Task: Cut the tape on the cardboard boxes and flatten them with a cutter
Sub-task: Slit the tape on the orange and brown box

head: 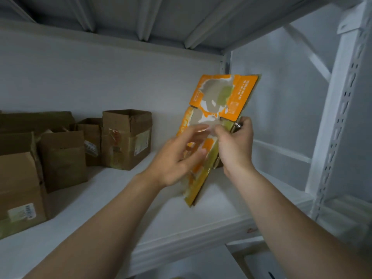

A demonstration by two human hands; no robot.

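A flattened orange box (223, 97) with torn grey patches is held upright above the white shelf (120, 208). My right hand (235, 146) grips its right edge, and a small metal part of the cutter (238, 125) shows at the fingers of that hand. My left hand (177, 158) is blurred in front of the lower half of the orange box, fingers spread; a strip of clear tape (201, 127) seems to stretch between its fingertips and the box. The box's lower corner hangs just above the shelf.
Several brown cardboard boxes (126, 137) stand on the left of the shelf, some with open flaps and labels. A white perforated upright (338, 121) and brace stand on the right. Another shelf's ribbed underside (141, 17) is overhead.
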